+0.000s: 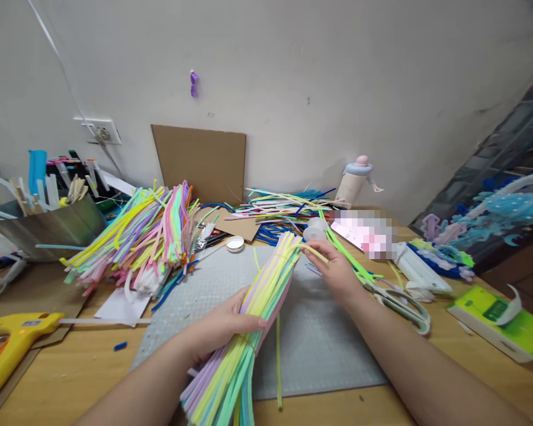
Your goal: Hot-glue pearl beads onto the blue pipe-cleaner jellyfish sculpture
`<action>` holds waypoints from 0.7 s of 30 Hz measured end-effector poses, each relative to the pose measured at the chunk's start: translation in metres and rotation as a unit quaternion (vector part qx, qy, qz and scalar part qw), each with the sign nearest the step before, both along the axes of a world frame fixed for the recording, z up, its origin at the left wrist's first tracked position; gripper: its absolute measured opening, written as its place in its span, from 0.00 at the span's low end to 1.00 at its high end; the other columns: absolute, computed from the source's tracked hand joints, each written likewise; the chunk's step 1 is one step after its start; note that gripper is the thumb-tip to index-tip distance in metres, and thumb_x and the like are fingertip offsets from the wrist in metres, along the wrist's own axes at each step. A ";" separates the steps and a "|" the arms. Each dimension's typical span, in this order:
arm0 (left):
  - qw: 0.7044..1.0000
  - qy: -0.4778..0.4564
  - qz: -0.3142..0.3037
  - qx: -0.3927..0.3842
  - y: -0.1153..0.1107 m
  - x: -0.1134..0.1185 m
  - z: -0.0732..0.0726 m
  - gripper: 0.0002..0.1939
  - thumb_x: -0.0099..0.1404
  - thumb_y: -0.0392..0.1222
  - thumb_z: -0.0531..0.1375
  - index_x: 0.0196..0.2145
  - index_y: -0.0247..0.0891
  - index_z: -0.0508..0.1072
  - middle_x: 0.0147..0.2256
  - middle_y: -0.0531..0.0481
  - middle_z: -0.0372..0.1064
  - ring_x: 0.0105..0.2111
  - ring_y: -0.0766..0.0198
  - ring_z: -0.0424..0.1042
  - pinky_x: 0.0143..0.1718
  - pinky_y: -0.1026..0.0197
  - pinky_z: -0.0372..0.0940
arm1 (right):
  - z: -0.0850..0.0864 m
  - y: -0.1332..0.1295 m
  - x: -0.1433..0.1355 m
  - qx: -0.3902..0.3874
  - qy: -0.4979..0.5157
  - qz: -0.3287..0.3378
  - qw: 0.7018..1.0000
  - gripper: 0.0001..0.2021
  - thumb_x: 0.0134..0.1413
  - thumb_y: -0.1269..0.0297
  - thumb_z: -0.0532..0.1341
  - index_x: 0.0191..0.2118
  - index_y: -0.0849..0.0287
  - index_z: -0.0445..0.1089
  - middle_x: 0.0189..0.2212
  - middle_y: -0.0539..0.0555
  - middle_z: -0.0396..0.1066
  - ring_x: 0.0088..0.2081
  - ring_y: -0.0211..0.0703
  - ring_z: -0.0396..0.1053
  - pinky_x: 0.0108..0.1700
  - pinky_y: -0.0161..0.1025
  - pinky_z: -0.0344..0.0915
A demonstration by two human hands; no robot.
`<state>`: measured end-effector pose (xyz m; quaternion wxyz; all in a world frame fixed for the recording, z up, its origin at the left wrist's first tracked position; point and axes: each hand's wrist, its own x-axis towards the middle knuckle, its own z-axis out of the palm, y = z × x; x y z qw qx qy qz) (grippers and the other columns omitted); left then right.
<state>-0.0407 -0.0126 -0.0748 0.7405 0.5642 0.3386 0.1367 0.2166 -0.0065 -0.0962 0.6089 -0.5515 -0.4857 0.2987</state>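
A thick bundle of pastel pipe cleaners (270,278), yellow, green, pink and purple, slants over the grey cutting mat (328,349). Around its middle my left hand (224,325) is wrapped, the thumb lying across the front. At the bundle's upper end my right hand (331,266) pinches a yellow pipe cleaner (316,253) between thumb and fingers. One yellow-green pipe cleaner (279,361) hangs down beside the bundle over the mat.
Left are a pipe cleaner pile (137,236), a metal bin (48,228) and a yellow glue gun (18,337). Scissors (408,307), a green tissue pack (500,319) and a bottle (353,183) stand or lie right. Cardboard (202,163) leans on the wall.
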 end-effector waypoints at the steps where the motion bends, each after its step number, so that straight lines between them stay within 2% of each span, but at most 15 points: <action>1: 1.000 0.006 -0.007 0.009 0.001 -0.001 0.001 0.34 0.52 0.45 0.64 0.56 0.38 0.61 0.47 0.48 0.68 0.42 0.58 0.66 0.36 0.62 0.61 | 0.001 -0.001 0.000 0.009 -0.022 0.008 1.000 0.10 0.39 0.56 0.68 0.26 0.55 0.73 0.32 0.51 0.66 0.36 0.43 0.63 0.40 0.40 0.60; 4: 0.999 0.014 -0.030 0.042 0.003 -0.004 0.003 0.34 0.53 0.45 0.63 0.57 0.38 0.60 0.49 0.47 0.67 0.47 0.54 0.64 0.42 0.59 0.61 | 0.000 -0.002 -0.001 0.013 -0.061 0.028 0.998 0.10 0.41 0.55 0.67 0.22 0.56 0.73 0.32 0.52 0.66 0.41 0.48 0.63 0.48 0.43 0.56; 7: 0.995 0.016 -0.049 0.085 0.005 -0.004 0.000 0.33 0.53 0.45 0.63 0.56 0.38 0.61 0.51 0.47 0.66 0.50 0.53 0.62 0.47 0.57 0.59 | -0.006 -0.003 -0.004 -0.014 -0.058 0.036 0.998 0.10 0.44 0.55 0.66 0.25 0.56 0.74 0.31 0.52 0.68 0.39 0.49 0.64 0.47 0.45 0.57; 11: 0.991 0.020 -0.076 0.111 0.008 -0.003 -0.009 0.33 0.51 0.44 0.65 0.54 0.37 0.62 0.47 0.47 0.67 0.46 0.54 0.64 0.46 0.57 0.60 | -0.013 -0.005 -0.008 -0.065 -0.001 0.068 0.996 0.09 0.46 0.58 0.65 0.30 0.57 0.75 0.30 0.53 0.74 0.38 0.52 0.68 0.44 0.46 0.60; 15: 0.990 0.028 -0.072 0.115 0.009 -0.004 -0.012 0.36 0.49 0.42 0.66 0.56 0.40 0.61 0.47 0.49 0.67 0.45 0.56 0.65 0.44 0.58 0.61 | -0.016 -0.007 -0.009 -0.084 0.080 0.067 0.991 0.05 0.44 0.63 0.65 0.28 0.56 0.76 0.28 0.51 0.76 0.32 0.47 0.68 0.34 0.41 0.63; 18: 0.992 0.020 -0.068 0.101 0.010 -0.006 -0.009 0.34 0.51 0.43 0.65 0.55 0.40 0.61 0.46 0.49 0.68 0.44 0.57 0.65 0.43 0.59 0.61 | -0.016 -0.003 -0.005 -0.075 0.151 0.032 0.985 0.04 0.41 0.63 0.65 0.24 0.57 0.73 0.23 0.49 0.73 0.26 0.41 0.66 0.26 0.36 0.61; 21: 0.992 0.022 -0.074 0.103 0.011 -0.008 -0.004 0.32 0.51 0.44 0.65 0.54 0.40 0.63 0.46 0.49 0.68 0.44 0.57 0.66 0.42 0.59 0.62 | -0.010 0.003 0.007 -0.050 0.221 -0.015 0.974 0.05 0.39 0.64 0.65 0.23 0.58 0.68 0.20 0.47 0.70 0.23 0.36 0.66 0.23 0.32 0.61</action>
